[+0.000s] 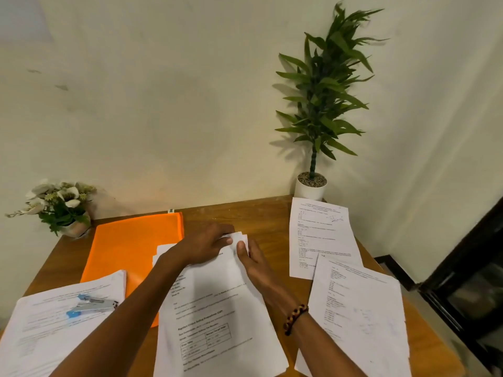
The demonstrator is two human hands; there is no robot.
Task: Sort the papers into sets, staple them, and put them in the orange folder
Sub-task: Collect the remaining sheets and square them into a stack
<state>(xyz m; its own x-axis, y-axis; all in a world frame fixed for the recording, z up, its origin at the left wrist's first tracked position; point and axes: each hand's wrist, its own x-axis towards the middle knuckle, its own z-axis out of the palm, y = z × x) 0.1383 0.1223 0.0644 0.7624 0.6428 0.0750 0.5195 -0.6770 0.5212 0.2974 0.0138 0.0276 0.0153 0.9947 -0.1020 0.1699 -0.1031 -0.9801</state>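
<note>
A stack of printed papers (217,308) lies in the middle of the wooden table. My left hand (204,244) holds its far edge, fingers curled over the top corner. My right hand (251,261) pinches the same far corner, thumb on the sheet. The orange folder (128,248) lies flat to the left, partly under the stack. A blue and silver stapler (92,304) rests on another pile of papers (54,327) at the front left. One sheet (321,235) and a further pile (359,317) lie on the right.
A white pot with a tall green plant (311,183) stands at the back right corner. A small pot of white flowers (61,205) stands at the back left. The table edge (424,319) runs along the right, with a dark cabinet (471,281) beyond it.
</note>
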